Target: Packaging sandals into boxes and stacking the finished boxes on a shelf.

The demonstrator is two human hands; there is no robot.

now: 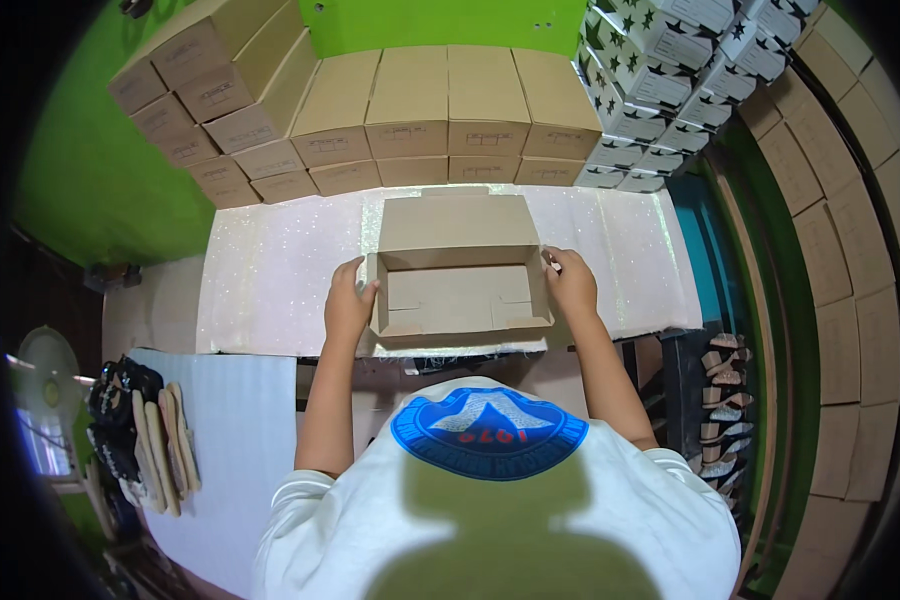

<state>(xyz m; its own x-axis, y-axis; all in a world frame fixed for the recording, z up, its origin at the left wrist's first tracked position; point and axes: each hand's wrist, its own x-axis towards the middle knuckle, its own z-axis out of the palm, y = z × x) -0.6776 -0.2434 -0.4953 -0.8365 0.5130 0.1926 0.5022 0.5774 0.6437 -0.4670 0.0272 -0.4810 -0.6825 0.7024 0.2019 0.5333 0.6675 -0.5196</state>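
An open brown cardboard box (460, 324) lies in front of me on the sparkly cloth of the table (280, 270). Its lid (457, 222) is folded back, away from me, and nothing lies inside it. My left hand (350, 302) grips the left side wall of the box, thumb toward the rim. At the far right corner, by the hinge of the lid, my right hand (572, 285) is closed on the side of the box, with its fingers bent.
Closed brown boxes (406, 100) are stacked along the back and the left (210, 90). White star-patterned boxes (650, 80) rise at the back right. Brown cartons (838, 330) line the far right. On a pale surface (240, 420) at lower left stand several dark and beige footwear-like items (155, 430).
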